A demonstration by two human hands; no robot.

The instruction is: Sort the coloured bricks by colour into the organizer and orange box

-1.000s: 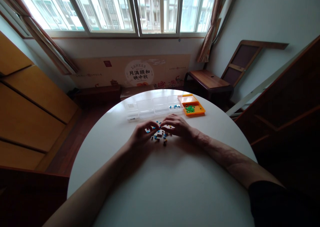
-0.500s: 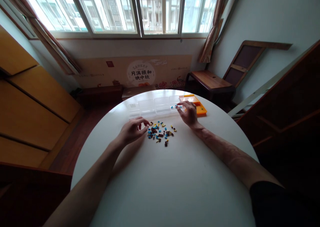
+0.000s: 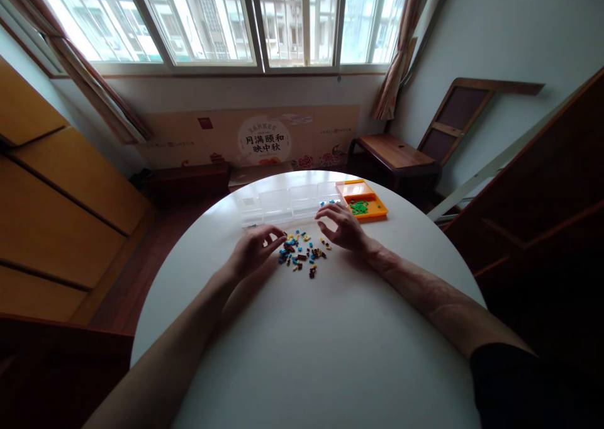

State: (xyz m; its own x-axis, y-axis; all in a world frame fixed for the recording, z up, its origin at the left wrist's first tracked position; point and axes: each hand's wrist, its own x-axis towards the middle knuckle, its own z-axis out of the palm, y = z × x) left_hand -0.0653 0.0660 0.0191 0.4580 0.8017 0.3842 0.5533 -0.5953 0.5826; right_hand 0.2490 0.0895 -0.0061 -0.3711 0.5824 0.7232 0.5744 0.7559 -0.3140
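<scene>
A loose pile of small building bricks (image 3: 302, 257) in blue, brown and yellow lies on the white table between my hands. At the pile's left edge is my left hand (image 3: 252, 250), thumb and fingertips pressed together; whatever they pinch is too small to make out. My right hand (image 3: 343, 229) hovers beyond the pile on its right, fingers apart and nothing visible in them. Just behind it stands a clear plastic compartment box (image 3: 275, 207), with a few blue bricks (image 3: 330, 202) in its right-hand section. Green bricks (image 3: 359, 207) lie in the orange box (image 3: 380, 212) beside it.
The round white table (image 3: 302, 347) fills the foreground. Past its far edge stand a wooden stool (image 3: 394, 151) and a printed cardboard panel (image 3: 179, 133) under the window. Wooden cabinets (image 3: 66, 190) line the left side.
My right hand has drawn back from the clear box toward the pile and its fingers have spread, uncovering the green bricks in the orange box. My left hand stays by the pile, its fingertips closing.
</scene>
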